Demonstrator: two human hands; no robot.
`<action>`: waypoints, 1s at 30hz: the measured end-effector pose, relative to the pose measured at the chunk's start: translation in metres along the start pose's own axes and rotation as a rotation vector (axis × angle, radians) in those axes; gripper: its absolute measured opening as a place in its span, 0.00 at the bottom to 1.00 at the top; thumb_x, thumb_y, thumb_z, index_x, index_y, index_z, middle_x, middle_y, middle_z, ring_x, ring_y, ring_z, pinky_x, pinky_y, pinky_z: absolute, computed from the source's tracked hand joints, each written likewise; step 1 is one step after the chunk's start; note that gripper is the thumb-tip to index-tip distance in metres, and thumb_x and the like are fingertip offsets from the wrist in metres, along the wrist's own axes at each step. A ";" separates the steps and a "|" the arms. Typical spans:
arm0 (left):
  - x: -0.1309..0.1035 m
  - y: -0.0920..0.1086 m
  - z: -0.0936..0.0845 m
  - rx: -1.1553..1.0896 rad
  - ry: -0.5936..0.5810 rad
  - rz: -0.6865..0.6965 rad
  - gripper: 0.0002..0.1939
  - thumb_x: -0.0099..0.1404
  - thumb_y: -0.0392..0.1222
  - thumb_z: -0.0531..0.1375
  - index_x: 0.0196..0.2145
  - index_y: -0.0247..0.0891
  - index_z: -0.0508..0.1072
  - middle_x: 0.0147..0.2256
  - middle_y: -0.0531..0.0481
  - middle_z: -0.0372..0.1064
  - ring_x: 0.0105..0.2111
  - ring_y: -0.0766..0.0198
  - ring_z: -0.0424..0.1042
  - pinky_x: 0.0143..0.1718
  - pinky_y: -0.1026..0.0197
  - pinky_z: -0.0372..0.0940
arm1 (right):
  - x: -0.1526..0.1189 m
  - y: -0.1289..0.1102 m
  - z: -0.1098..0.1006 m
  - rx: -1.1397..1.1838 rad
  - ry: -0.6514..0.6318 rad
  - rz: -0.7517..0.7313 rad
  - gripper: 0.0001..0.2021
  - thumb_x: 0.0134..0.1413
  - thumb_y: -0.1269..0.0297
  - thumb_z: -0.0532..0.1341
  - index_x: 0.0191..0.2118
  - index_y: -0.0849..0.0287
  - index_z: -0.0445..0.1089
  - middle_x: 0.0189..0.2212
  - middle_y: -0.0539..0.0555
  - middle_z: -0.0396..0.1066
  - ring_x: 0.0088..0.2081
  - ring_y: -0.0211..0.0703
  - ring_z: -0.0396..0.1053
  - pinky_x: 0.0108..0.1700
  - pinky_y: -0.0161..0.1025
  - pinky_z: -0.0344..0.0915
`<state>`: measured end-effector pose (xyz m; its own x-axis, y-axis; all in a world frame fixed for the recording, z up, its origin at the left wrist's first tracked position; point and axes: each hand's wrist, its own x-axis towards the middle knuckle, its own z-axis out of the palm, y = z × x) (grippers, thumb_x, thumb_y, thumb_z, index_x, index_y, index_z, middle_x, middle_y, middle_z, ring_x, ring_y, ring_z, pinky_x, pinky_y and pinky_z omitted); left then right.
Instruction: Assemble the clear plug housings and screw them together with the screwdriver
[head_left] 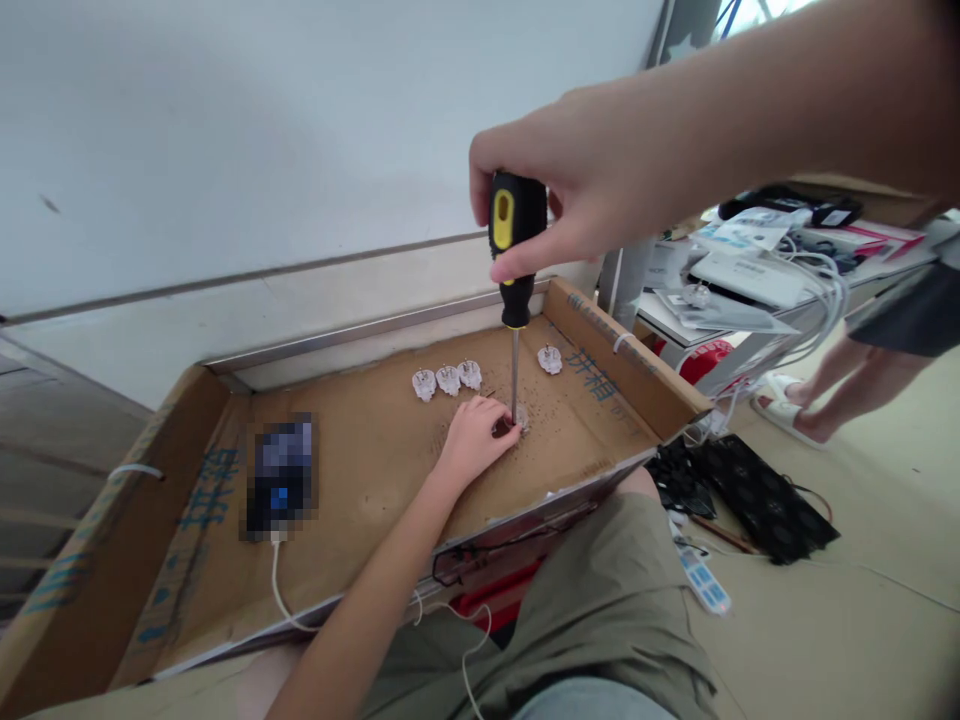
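Note:
My right hand (pixel 551 190) is closed around the black and yellow handle of a screwdriver (pixel 515 370), which stands nearly upright with its shaft pointing down. Its tip meets a small whitish plug piece (pixel 523 418) on the cardboard, mostly hidden by my fingers. My left hand (pixel 480 437) pinches that piece from the left, thumb and fingers curled about it. Behind my left hand, three similar white plug pieces with metal pins (pixel 448 379) sit in a row. Another white plug piece (pixel 550 359) lies apart, to the right of the shaft.
A cardboard-lined tray (pixel 360 520) with raised sides lies before me, with dark specks scattered around the work spot. A blurred-out device (pixel 281 475) with a white cable is at left. Right are a cluttered table (pixel 750 270), a person's legs (pixel 847 370) and a black panel (pixel 765 495).

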<state>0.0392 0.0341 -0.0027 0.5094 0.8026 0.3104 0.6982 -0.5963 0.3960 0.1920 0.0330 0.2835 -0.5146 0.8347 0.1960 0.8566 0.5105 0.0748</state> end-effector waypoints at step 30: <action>0.000 -0.004 -0.001 -0.055 0.011 0.008 0.07 0.59 0.47 0.61 0.28 0.41 0.72 0.34 0.52 0.74 0.40 0.59 0.68 0.44 0.56 0.60 | -0.003 0.008 0.003 0.059 0.129 -0.049 0.23 0.32 0.47 0.69 0.26 0.66 0.72 0.08 0.40 0.52 0.07 0.20 0.44 0.09 0.21 0.31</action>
<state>0.0361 0.0364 -0.0035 0.5090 0.7978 0.3231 0.6652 -0.6028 0.4405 0.1999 0.0352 0.2803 -0.5430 0.7774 0.3175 0.8252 0.5641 0.0302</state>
